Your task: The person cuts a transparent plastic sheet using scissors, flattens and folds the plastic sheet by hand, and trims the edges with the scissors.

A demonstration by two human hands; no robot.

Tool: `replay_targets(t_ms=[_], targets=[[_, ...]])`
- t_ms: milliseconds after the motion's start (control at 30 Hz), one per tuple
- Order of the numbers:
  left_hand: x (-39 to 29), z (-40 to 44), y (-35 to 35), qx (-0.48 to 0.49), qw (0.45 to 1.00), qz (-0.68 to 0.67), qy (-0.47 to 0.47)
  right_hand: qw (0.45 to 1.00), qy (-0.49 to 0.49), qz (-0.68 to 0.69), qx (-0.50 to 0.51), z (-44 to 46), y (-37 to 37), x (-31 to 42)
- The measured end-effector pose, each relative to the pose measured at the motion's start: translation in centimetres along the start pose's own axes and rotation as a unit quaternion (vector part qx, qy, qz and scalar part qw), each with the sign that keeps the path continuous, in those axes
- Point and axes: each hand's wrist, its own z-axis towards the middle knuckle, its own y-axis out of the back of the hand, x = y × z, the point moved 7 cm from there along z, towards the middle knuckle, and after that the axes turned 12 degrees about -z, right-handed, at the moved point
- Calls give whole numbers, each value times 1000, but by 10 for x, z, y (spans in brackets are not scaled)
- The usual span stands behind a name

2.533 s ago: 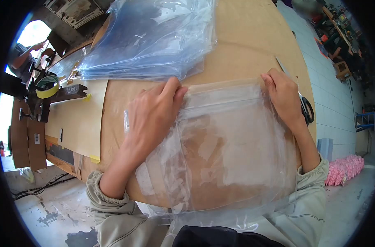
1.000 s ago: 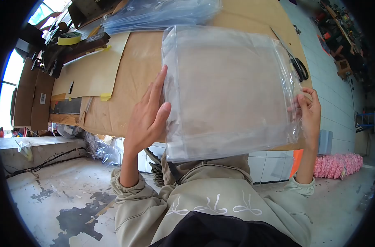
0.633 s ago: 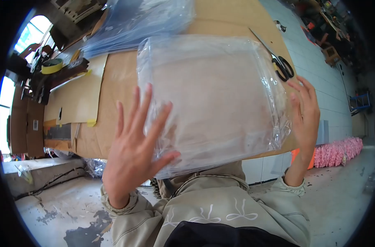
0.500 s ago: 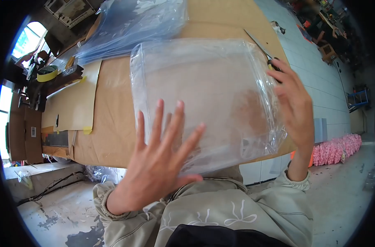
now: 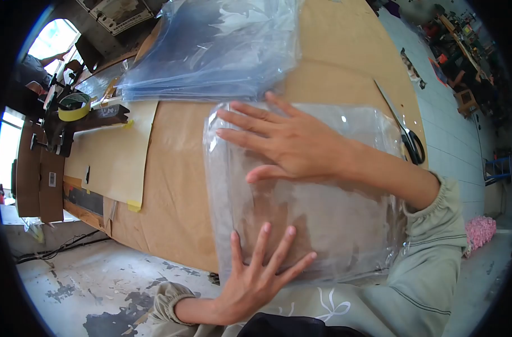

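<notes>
A clear plastic bag (image 5: 346,224), apparently one of a flat stack, lies on the brown paper-covered table (image 5: 177,196) right before me. My left hand (image 5: 256,286) rests on its near edge, fingers spread. Across its far left part lies my right hand (image 5: 295,143), palm down with the fingers stretched out, the forearm reaching over the plastic. Neither hand grips anything. Scissors (image 5: 402,126) with dark handles lie beside the bag's right edge.
A pile of bluish plastic sheets (image 5: 211,56) covers the far left. At left stand a dark clamp-like device with a yellow tape roll (image 5: 75,109) and a cardboard box (image 5: 48,182). A cat (image 5: 413,70) and a pink bundle (image 5: 481,231) are on the floor at right.
My right hand has moved from the bag's right edge to its far left part. My left hand has settled near the bag's near edge. The camera view has shifted.
</notes>
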Motion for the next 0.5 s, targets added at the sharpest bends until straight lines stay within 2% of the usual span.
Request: replay_targets(t_ms=[200, 233, 300, 333, 400, 433, 467, 500], targets=[[-2, -2, -8, -42, 999, -5, 20, 998, -21, 56, 36, 8, -24, 1], [-3, -3, -7, -19, 999, -22, 24, 996, -25, 65, 52, 8, -25, 2], [1, 2, 11, 28, 998, -49, 30, 998, -30, 59, 4, 9, -19, 3], [7, 2, 15, 22, 999, -38, -3, 998, -32, 54, -22, 9, -14, 2], [30, -7, 26, 12, 998, -17, -66, 991, -96, 59, -67, -1, -6, -5], [58, 6, 51, 43, 976, -211, -35, 986, -126, 61, -89, -4, -2, -8], [88, 23, 76, 71, 915, -396, -6, 985, -134, 54, -90, -4, -1, -9], [118, 31, 78, 64, 930, -353, 77, 985, -143, 46, -90, -5, -1, -11]])
